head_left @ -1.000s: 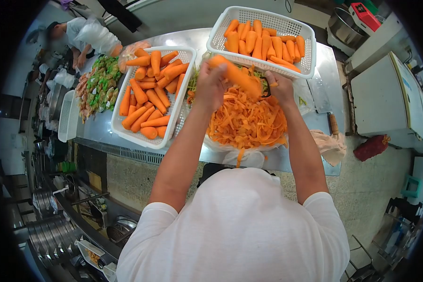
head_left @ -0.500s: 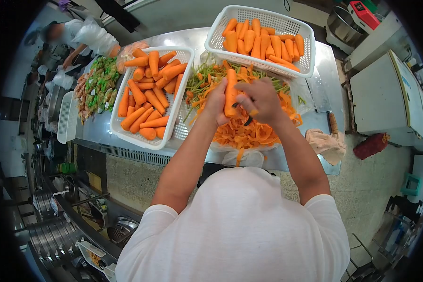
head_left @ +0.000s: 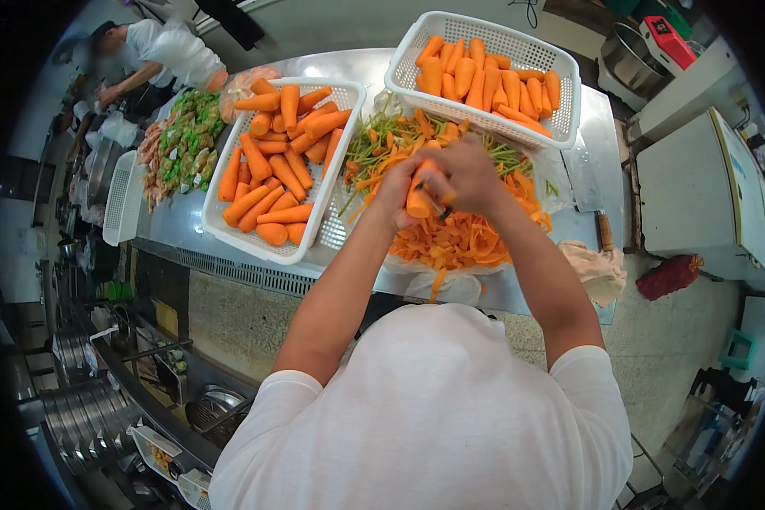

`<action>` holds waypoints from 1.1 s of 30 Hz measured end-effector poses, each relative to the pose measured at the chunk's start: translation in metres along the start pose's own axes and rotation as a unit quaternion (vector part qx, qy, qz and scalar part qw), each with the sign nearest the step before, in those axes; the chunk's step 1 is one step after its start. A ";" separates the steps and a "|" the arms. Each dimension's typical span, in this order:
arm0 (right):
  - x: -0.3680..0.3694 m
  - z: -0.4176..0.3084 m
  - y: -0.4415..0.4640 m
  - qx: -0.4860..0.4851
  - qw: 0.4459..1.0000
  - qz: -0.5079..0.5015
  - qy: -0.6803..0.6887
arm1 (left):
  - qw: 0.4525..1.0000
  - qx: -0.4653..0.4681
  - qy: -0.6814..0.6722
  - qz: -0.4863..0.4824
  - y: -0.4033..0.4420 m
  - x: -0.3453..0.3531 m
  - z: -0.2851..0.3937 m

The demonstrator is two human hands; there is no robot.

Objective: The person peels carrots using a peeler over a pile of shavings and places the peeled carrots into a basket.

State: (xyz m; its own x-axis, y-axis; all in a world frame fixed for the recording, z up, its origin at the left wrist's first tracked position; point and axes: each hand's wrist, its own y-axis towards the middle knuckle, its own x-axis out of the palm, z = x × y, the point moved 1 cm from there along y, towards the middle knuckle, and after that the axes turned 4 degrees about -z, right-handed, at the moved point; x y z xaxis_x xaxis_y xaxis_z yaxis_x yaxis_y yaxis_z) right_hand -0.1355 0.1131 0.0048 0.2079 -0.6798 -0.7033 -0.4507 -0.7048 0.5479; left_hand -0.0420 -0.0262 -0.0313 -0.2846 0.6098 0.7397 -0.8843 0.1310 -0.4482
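My left hand (head_left: 394,190) is wrapped round a carrot (head_left: 417,204), its thick end pointing toward me. Curled close against that carrot on the right, my right hand (head_left: 473,177) grips a peeler (head_left: 444,212); only a small dark part of the tool shows below the fingers, somewhat blurred. Both hands are above a heap of orange carrot peelings (head_left: 459,246) on a plastic sheet. Cut green stems (head_left: 374,149) with orange carrot tops lie behind and to the left of the hands.
A white basket of carrots (head_left: 346,144) stands left, another basket (head_left: 567,106) at the back. Right of the peelings lie a cleaver (head_left: 583,178) and a cloth (head_left: 593,270). Green-and-brown packets (head_left: 184,140) are piled at the table's left. Another person (head_left: 140,64) works at far left.
The carrot has tilted, showing less of its length. My right hand has shifted slightly up along it, still with the peeler. The view has moved a little, and the other person's arm now reaches farther left.
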 end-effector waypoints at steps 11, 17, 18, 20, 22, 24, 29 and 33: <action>-0.006 0.003 -0.002 0.045 0.999 -0.031 0.000 | 1.000 0.001 0.004 -0.025 0.007 -0.012 -0.004; 0.002 0.065 0.003 0.212 0.975 0.022 0.059 | 0.994 -0.050 0.062 -0.076 0.001 -0.014 0.003; -0.004 0.067 0.001 0.211 0.975 0.023 0.059 | 0.994 -0.049 0.062 -0.076 0.000 -0.010 0.003; -0.009 0.073 0.001 0.226 0.971 0.064 0.041 | 0.998 -0.022 0.023 -0.062 -0.002 -0.004 0.003; -0.009 0.030 0.001 0.134 0.990 0.039 0.033 | 0.999 -0.021 0.016 -0.032 0.007 -0.007 0.003; -0.003 0.000 0.003 0.044 0.998 0.022 0.025 | 1.000 -0.024 0.017 -0.003 0.008 0.000 0.003; 0.001 0.054 0.002 0.172 0.980 0.046 0.087 | 0.993 -0.074 0.013 -0.090 0.006 -0.014 0.008; -0.012 0.054 -0.001 0.239 0.969 0.049 0.041 | 0.994 -0.025 -0.004 -0.111 0.003 -0.006 0.004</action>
State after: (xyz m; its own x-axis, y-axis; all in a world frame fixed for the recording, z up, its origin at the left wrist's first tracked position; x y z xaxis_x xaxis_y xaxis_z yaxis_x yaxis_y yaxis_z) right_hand -0.1841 0.1327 -0.0118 0.2041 -0.7659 -0.6098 -0.8186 -0.4751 0.3228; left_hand -0.0446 -0.0326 -0.0348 -0.0886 0.5550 0.8271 -0.9059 0.3004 -0.2986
